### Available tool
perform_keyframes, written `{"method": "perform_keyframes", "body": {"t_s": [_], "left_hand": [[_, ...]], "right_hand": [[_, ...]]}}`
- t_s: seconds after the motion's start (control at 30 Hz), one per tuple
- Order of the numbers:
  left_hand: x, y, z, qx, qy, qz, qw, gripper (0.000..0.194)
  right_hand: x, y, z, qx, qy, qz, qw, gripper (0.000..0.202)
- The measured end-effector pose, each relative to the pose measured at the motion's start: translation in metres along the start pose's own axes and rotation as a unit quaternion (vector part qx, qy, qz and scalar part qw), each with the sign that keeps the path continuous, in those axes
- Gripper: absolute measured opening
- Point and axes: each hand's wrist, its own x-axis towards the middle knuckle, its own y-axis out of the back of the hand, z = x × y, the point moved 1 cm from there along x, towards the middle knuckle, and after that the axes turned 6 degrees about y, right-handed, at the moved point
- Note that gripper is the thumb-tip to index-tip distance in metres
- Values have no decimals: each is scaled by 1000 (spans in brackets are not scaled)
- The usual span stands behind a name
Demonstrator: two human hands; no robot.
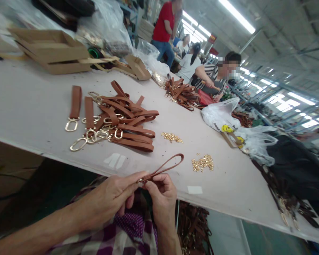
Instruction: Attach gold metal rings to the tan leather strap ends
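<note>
Between my two hands, just over the table's front edge, is a brown leather wrist strap (168, 164) with its loop pointing away to the right. My left hand (119, 193) pinches its near end, where a bit of metal shows. The fingers of my right hand (162, 196) are closed on the same end from the other side. Beyond them lies a pile of brown wrist straps (127, 117) with gold oval rings. To the right are two small heaps of gold metal pieces, a nearer heap (202, 163) and a farther heap (171, 137).
A cardboard box (51, 49) stands at the back left. Plastic bags (220, 113) and a black bag (295, 163) lie on the right. Across the table a person in stripes (212, 74) works beside another strap pile (182, 92). More straps (192, 226) sit below the edge.
</note>
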Motion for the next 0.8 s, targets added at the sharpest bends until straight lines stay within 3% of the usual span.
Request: {"method": "perform_keyframes", "body": {"t_s": [0.2, 0.3, 0.4, 0.47, 0.53, 0.67, 0.73, 0.8], "left_hand": [[3, -5, -8, -22, -9, -1, 1000, 49], [11, -8, -3, -140, -6, -8, 990, 48], [18, -7, 3, -300, 42, -19, 953, 49], [21, -4, 3, -362, 68, 2, 930, 49], [21, 3, 1, -382, 68, 33, 921, 48], [21, 14, -1, -369, 91, 54, 924, 48], [22, 16, 0, -369, 111, 61, 921, 45], [24, 15, 2, -373, 126, 65, 917, 40]], "right_hand": [[-1, -3, 3, -12, 36, 42, 998, 17], [3, -7, -4, -58, 55, 43, 996, 13], [13, 4, -12, -122, 60, 12, 991, 10], [22, 27, -16, -179, 69, 18, 981, 16], [34, 65, -21, -264, 93, 69, 958, 23], [52, 152, -29, -471, 112, 166, 859, 29], [59, 183, -31, -535, 93, 161, 824, 33], [64, 200, -30, -575, 89, 132, 803, 34]]}}
